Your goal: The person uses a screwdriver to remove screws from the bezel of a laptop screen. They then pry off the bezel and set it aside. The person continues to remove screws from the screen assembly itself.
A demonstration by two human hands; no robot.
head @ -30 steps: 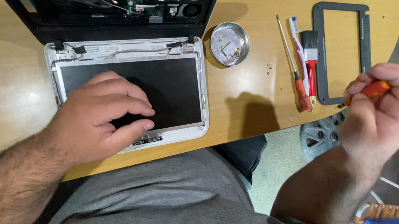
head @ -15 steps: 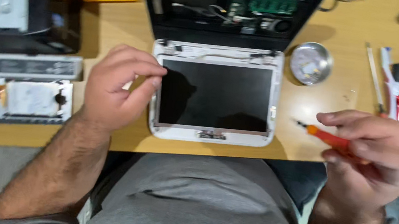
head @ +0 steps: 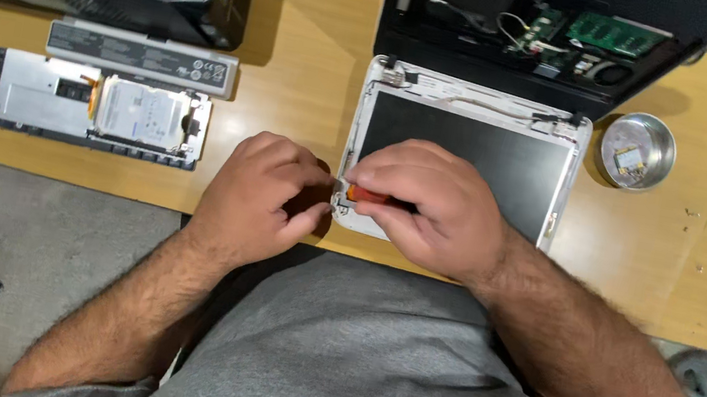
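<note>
Change: we are seeing both hands now meeting at the near left corner of the screen; half a second ago they were apart on either side of it.
Right hand [head: 429, 206]: its fingers are clamped around a small orange-handled screwdriver [head: 365, 196], which is lying roughly level, long axis pointing left.
Left hand [head: 263, 198]: fingers curled together, pinching at that same corner; whether they are gripping anything we cannot tell.
Screen: a white-framed dark laptop display panel [head: 467, 146] is lying flat on the wooden table [head: 298, 74].
Relation: the corner is sitting between the fingertips, the screwdriver tip touching or just beside it.
Nearby: a round metal dish [head: 636, 151] is resting to the right.
</note>
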